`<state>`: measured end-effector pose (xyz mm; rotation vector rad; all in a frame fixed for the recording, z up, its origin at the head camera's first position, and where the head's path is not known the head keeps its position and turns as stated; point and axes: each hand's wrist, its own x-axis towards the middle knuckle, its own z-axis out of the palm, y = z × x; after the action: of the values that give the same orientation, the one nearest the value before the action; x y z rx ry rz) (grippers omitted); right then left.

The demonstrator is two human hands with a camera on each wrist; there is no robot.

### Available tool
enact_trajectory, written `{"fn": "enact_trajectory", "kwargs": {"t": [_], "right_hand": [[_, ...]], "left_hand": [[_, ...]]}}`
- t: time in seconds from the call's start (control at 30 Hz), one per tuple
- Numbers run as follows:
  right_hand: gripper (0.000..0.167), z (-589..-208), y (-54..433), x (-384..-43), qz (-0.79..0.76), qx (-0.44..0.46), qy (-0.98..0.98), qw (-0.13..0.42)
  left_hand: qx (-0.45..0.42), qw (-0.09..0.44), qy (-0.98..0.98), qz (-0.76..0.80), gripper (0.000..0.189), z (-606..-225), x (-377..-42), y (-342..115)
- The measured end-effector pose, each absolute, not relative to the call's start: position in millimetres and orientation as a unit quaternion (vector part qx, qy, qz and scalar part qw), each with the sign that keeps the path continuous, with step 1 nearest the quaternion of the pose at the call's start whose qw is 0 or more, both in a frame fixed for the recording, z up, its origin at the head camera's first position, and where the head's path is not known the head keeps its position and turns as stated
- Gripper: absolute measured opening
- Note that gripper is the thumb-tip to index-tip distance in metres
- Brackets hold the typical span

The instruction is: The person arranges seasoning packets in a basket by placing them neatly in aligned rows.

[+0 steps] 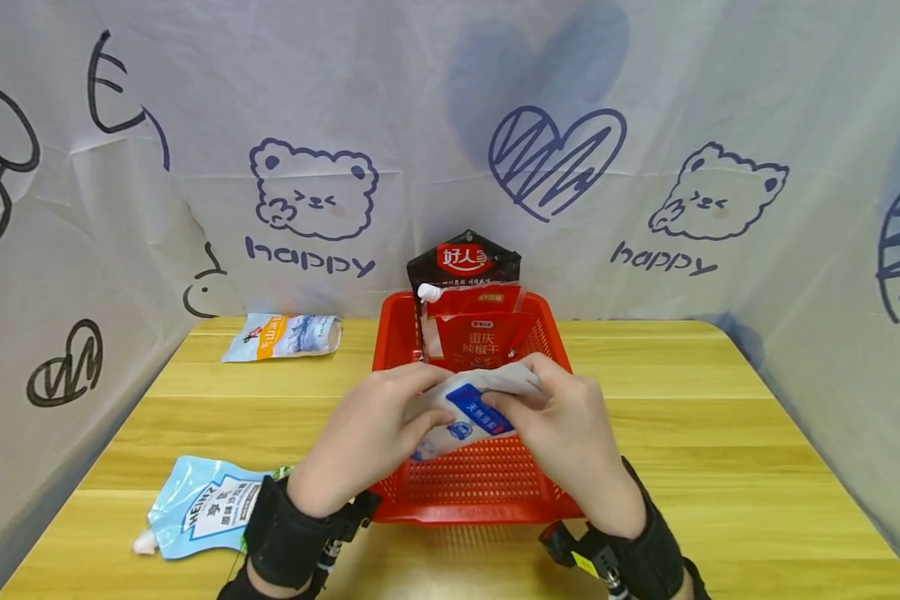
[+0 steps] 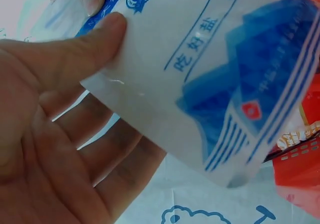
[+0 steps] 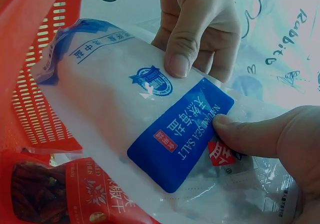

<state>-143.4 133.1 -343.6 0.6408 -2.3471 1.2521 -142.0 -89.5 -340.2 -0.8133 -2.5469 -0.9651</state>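
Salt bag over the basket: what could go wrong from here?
The salt bag could slip: the left hand and right hand pinch it above the red basket. Lowered toward the far end, it might knock the black packet that pokes above the rim. The Heinz pouch could get nudged, as it appears close to the left wrist strap.

Over there, a soft white plastic pouch of sea salt (image 1: 474, 410) hangs tilted above the red perforated basket (image 1: 480, 510), pinched between left hand (image 1: 375, 425) and right hand (image 1: 573, 429). I can see its blue "SEA SALT" label (image 3: 180, 134), round blue badge (image 3: 151, 82) and, towards the other end, printed blue peaks (image 2: 235, 69); the film looks creased.
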Motion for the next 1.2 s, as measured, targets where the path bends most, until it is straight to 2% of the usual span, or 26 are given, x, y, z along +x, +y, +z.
{"fn": "enact_trajectory", "kwargs": {"t": [0.23,0.5,0.67,0.83,1.0,1.2], "right_hand": [[0.029,-343.4,133.9,-145.1,0.461,0.235,-0.833,0.197],[0.03,-341.9,138.7,-147.5,0.512,0.225,-0.802,0.211],[0.034,-340.3,140.6,-148.1,0.534,0.21,-0.799,0.18],[0.036,-339.1,143.3,-148.0,0.539,0.218,-0.803,0.136],[0.031,-339.3,145.6,-149.7,0.514,0.222,-0.819,0.125],[0.038,-340.5,150.1,-152.2,0.509,0.205,-0.825,0.137]], "left_hand": [[-0.27,0.161,-0.885,-0.343,0.021,-340.5,-143.5,-88.2],[-0.255,0.154,-0.881,-0.366,0.025,-339.7,-146.0,-91.4],[-0.253,0.12,-0.863,-0.421,0.028,-338.6,-147.5,-94.8],[-0.258,0.083,-0.841,-0.468,0.038,-339.3,-149.5,-96.6],[-0.265,0.071,-0.838,-0.471,0.038,-342.3,-152.1,-94.1],[-0.245,0.088,-0.855,-0.449,0.035,-339.5,-152.5,-97.9]]}}
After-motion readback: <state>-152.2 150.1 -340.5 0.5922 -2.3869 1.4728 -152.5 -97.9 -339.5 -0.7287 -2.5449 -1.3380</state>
